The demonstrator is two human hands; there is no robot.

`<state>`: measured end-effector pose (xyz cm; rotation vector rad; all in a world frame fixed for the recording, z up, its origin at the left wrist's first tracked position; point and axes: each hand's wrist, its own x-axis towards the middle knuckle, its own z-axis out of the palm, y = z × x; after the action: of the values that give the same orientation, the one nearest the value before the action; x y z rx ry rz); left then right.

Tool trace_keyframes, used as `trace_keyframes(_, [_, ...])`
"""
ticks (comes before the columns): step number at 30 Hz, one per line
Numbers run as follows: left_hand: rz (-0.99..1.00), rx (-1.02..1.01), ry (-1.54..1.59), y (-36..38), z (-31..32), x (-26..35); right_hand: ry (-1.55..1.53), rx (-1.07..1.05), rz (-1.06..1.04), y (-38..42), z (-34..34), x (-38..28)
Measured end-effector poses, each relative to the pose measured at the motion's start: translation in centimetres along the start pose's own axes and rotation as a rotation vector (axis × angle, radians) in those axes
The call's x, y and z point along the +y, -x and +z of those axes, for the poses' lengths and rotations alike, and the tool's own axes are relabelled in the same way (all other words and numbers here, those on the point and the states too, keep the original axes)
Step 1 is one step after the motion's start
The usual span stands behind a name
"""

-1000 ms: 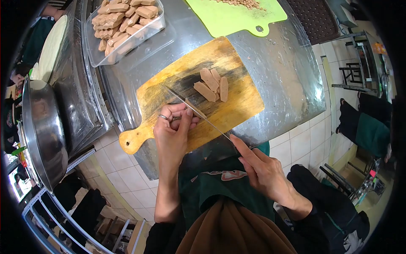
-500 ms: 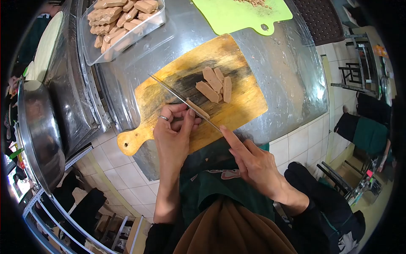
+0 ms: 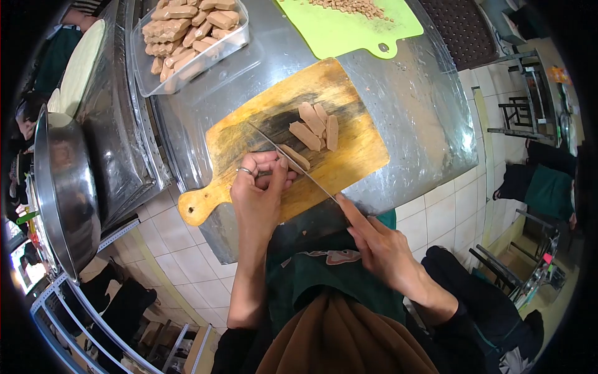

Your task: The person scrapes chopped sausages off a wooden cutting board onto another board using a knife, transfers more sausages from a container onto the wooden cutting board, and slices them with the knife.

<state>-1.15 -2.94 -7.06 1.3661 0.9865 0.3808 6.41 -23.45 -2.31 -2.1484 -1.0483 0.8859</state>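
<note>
My right hand (image 3: 380,246) is closed around the handle of a long thin knife (image 3: 314,182), with the index finger stretched along the blade's spine. The blade slants over a wooden cutting board (image 3: 358,149) and passes along a brown sausage (image 3: 295,157). On the near side of the blade, the bent fingers of my left hand (image 3: 265,177) pinch at this sausage; the part under the fingertips is hidden. Several cut sausage pieces (image 3: 314,124) lie farther right on the board.
A clear plastic tub (image 3: 215,56) full of brown sausages stands at the back left. A lime-green cutting board (image 3: 311,31) with small diced bits lies at the back. A large metal bowl (image 3: 71,193) is at the left. Other people are at the frame's edges.
The knife and my right hand have drawn back toward me, down and right along the blade's line. My left hand stays nearly in place. The whole view has shifted slightly.
</note>
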Motion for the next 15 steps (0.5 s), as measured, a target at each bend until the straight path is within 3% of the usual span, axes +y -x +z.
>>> trace_keyframes(15, [0.019, 0.001, 0.016, -0.3, -0.2, -1.0, 0.296, 0.017, 0.046, 2.7, -1.6, 0.5])
